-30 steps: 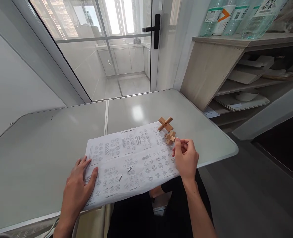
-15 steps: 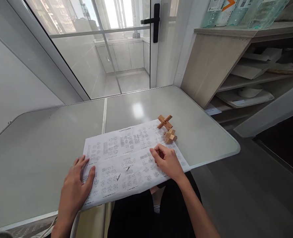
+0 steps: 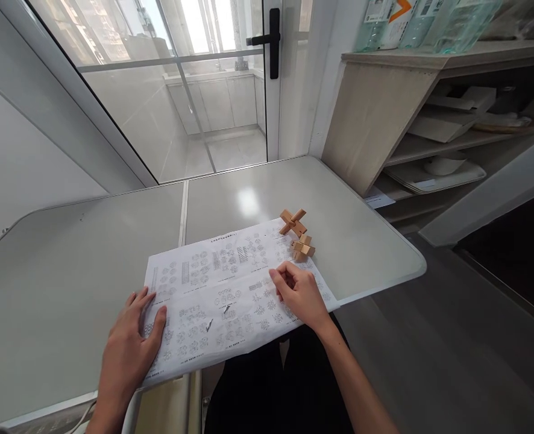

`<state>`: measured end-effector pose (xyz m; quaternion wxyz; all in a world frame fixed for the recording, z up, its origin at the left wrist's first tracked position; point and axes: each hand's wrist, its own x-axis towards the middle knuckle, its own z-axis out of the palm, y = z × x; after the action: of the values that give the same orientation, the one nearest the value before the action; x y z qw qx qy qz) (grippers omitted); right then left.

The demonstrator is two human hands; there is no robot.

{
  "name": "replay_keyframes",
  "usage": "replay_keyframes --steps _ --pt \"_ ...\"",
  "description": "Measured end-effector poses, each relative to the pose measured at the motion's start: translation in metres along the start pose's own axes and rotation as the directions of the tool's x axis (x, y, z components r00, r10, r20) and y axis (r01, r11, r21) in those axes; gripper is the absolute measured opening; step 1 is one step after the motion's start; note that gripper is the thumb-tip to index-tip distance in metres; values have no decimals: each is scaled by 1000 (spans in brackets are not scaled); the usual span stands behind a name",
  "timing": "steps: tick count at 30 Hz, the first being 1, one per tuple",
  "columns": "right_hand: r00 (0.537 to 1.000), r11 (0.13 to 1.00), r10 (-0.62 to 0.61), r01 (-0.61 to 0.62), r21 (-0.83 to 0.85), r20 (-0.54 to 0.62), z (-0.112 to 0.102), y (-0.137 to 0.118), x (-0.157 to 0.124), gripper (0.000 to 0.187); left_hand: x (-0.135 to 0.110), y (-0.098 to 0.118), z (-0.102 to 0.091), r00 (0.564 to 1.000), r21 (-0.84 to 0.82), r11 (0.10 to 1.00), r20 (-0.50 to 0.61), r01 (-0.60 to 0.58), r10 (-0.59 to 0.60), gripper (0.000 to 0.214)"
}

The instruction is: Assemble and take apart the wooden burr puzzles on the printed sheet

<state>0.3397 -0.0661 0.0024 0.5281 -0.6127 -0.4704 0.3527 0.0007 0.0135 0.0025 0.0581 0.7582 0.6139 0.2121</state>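
A large white printed sheet (image 3: 190, 307) covered in small diagrams lies on the table, its near edge over the table's front edge. My left hand (image 3: 129, 343) rests on the sheet's left side, fingers spread and thumb apart. On the right part of the paper, my right hand (image 3: 298, 295) is curled, with thumb and forefinger tips together; no object shows in it. Just beyond it sits a light wooden burr puzzle (image 3: 303, 248) at the sheet's right edge. Behind that, a darker wooden cross-shaped puzzle (image 3: 293, 222) stands at the far right corner of the paper.
The pale table (image 3: 357, 229) has a rounded corner on the right. A glass door with a black handle (image 3: 273, 43) rises behind it. To the right stands a wooden shelf (image 3: 375, 102) with clear bottles on top and trays inside.
The view has shifted slightly, so everything sits a little further left. Both hands keep nearly the same pose on the sheet, and the wooden puzzles stay in place.
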Motion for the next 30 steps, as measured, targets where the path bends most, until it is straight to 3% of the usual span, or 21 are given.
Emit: replay_keyframes --steps 30 --pt "1000 999 -9 9 -34 6 3 1 -3 41 -7 -4 1 1000 -18 1000 -25 -16 16 51"
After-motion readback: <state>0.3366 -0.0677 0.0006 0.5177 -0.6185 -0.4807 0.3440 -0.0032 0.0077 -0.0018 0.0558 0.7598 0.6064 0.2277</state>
